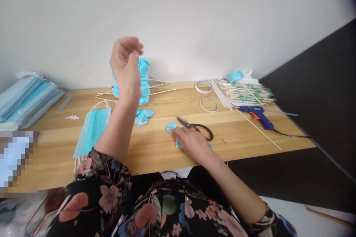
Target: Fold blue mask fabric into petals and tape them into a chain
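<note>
My left hand is raised in front of the wall, fingers curled towards the thumb; anything in them is too small or hidden to make out. Behind that wrist, a stack of folded light-blue pieces on thin wooden sticks is partly covered. Low over the table, my right hand has its fingers closed on the edge of a small folded blue piece. More blue material shows from under this hand. Black-handled scissors lie just beyond it, partly covered. Several loose blue pieces rest between the hands.
A face mask lies left, near a pile of masks and a blurred-out device. On the right are two tape rolls, bundled wooden sticks, a blue glue gun with its cord, and a single stick.
</note>
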Demonstrator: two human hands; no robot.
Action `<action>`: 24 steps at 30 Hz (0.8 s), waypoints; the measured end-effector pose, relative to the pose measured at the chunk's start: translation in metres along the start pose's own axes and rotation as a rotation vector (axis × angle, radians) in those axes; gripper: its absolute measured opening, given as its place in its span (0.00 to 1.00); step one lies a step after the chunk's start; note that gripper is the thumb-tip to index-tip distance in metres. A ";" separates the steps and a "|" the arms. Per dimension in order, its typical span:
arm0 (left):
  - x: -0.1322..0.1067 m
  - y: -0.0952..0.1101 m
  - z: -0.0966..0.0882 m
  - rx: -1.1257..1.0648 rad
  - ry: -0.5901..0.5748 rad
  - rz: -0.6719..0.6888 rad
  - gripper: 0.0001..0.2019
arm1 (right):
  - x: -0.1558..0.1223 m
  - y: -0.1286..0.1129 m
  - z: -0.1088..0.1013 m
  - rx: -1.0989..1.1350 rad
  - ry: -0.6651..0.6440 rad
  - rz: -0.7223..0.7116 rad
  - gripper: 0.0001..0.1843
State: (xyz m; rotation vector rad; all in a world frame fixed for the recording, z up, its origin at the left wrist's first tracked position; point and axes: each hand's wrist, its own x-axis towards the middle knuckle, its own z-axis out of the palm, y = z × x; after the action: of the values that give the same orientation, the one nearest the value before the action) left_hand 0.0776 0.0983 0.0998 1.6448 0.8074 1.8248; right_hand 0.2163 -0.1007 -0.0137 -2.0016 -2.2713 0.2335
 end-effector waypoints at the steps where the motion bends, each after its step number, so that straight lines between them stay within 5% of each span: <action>1: -0.003 0.002 0.004 -0.038 -0.027 -0.041 0.12 | 0.000 0.001 0.001 0.053 0.010 0.030 0.14; 9: -0.032 -0.011 0.023 -0.215 -0.145 -0.253 0.10 | 0.005 0.041 -0.011 0.781 0.215 0.199 0.14; 15: -0.025 -0.010 0.017 -0.122 -0.202 -0.118 0.08 | 0.019 0.056 -0.030 0.899 0.290 0.213 0.18; 20: -0.016 0.002 0.007 -0.026 -0.227 0.055 0.37 | 0.018 0.060 -0.031 0.963 0.273 0.231 0.20; 24: -0.018 0.005 0.006 -0.065 -0.245 0.051 0.15 | 0.017 0.065 -0.024 0.929 0.265 0.260 0.20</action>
State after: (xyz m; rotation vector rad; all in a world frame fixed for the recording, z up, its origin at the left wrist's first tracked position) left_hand 0.0854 0.0824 0.0916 1.8163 0.5984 1.6228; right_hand 0.2816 -0.0747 -0.0021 -1.6437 -1.3323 0.8076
